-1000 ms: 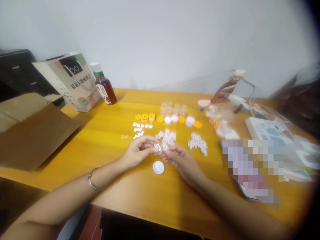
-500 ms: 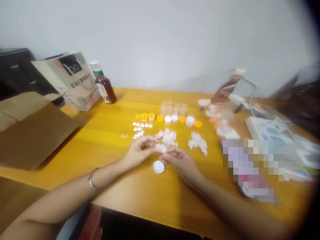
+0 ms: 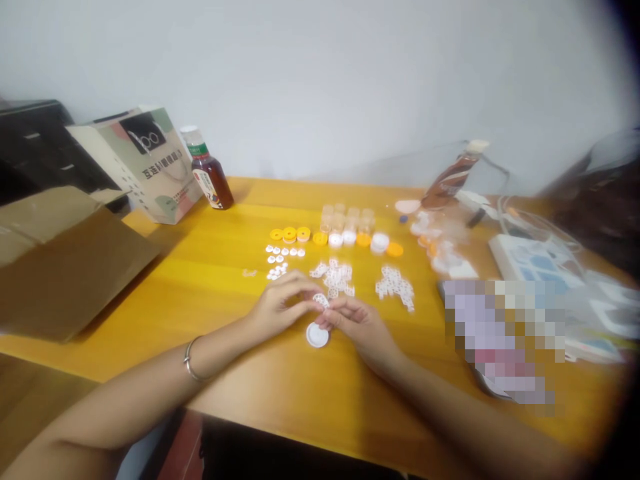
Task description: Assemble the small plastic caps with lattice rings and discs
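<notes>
My left hand (image 3: 281,304) and my right hand (image 3: 364,328) meet over the table, thumbs and fingertips pinched at a small white perforated plastic piece (image 3: 321,301). The fingertips hide part of its edges. Just below them a round white lid (image 3: 317,336) lies flat on the table. Beyond my fingers is a loose heap of similar white perforated pieces (image 3: 336,275), with a second heap (image 3: 395,287) to its right. Small white round parts (image 3: 285,252) sit in rows past my left hand.
Yellow discs (image 3: 289,235), white and orange caps (image 3: 380,243) and clear cups (image 3: 347,219) line up farther back. A cardboard box (image 3: 75,267), paper bag (image 3: 145,167) and dark red bottle (image 3: 212,177) stand left. A brown bottle (image 3: 450,177) and white case (image 3: 530,260) are right.
The white piece has turned between my fingers and now looks rounder and more tilted. My right hand's fingertips have closed in slightly on it. The things on the table lie as before.
</notes>
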`<action>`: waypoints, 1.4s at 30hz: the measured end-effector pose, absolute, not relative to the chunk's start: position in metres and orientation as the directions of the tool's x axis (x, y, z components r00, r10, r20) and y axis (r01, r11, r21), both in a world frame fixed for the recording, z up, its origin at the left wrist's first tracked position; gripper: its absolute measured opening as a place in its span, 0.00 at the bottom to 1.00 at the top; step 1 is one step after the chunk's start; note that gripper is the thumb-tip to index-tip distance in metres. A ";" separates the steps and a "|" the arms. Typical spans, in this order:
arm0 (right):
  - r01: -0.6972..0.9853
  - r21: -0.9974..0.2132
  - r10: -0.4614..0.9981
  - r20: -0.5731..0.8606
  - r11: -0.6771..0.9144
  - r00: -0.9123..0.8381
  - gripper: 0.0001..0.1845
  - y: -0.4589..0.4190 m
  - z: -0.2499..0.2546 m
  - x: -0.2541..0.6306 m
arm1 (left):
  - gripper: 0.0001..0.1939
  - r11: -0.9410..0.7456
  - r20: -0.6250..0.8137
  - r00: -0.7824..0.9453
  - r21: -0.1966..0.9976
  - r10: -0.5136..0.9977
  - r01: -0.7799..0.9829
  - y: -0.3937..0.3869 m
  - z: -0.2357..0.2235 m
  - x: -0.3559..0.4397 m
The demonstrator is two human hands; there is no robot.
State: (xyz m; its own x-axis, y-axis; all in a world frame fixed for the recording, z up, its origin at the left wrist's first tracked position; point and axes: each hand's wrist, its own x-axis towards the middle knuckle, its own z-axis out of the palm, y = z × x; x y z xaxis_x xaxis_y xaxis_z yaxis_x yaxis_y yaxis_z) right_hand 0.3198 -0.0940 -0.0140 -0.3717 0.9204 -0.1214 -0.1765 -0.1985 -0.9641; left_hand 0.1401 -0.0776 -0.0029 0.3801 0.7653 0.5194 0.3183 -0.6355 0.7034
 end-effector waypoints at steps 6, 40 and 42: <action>-0.195 -0.961 0.927 -0.117 -0.196 -0.355 0.06 -0.095 -0.014 0.320 | 0.05 -0.613 0.506 0.366 0.730 0.781 0.301 -0.075 -0.005 0.140; -0.127 -0.984 0.934 -0.075 -0.127 -0.350 0.08 -0.096 -0.012 0.321 | 0.10 -0.449 0.353 0.345 0.856 0.870 0.256 -0.081 -0.004 0.143; -0.123 -0.985 0.929 -0.071 -0.124 -0.364 0.09 -0.096 -0.010 0.321 | 0.10 -0.398 0.313 0.335 0.890 0.889 0.223 -0.082 -0.004 0.144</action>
